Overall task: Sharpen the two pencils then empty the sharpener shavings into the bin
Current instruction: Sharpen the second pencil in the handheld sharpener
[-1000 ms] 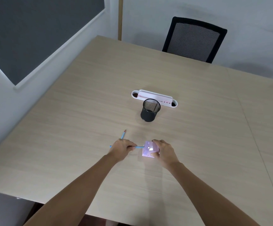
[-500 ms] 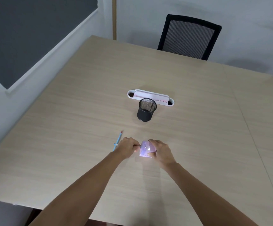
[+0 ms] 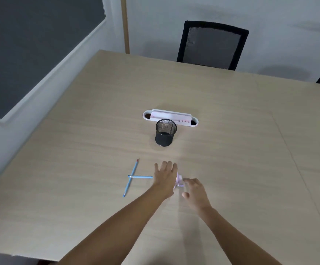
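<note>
Nearest me, my right hand (image 3: 194, 192) sits at about five o'clock from the pink sharpener (image 3: 179, 182), fingertips touching its right side, fingers loosely curled rather than clamped. My left hand (image 3: 165, 177) is flat and spread, empty, palm down, covering the sharpener's left side, so the sharpener shows only as a sliver between the two hands. At nine o'clock from my left hand, two blue pencils lie crossed on the table (image 3: 78, 188): the short-looking pencil (image 3: 141, 177) points toward that hand and stops just short of it, the long pencil (image 3: 131, 176) runs diagonally under or over it, I cannot tell which. Farther off at twelve o'clock stands a black mesh bin (image 3: 165, 135), with a white tray (image 3: 171, 118) just behind it, and a black chair (image 3: 212, 44) beyond the table's far edge.
</note>
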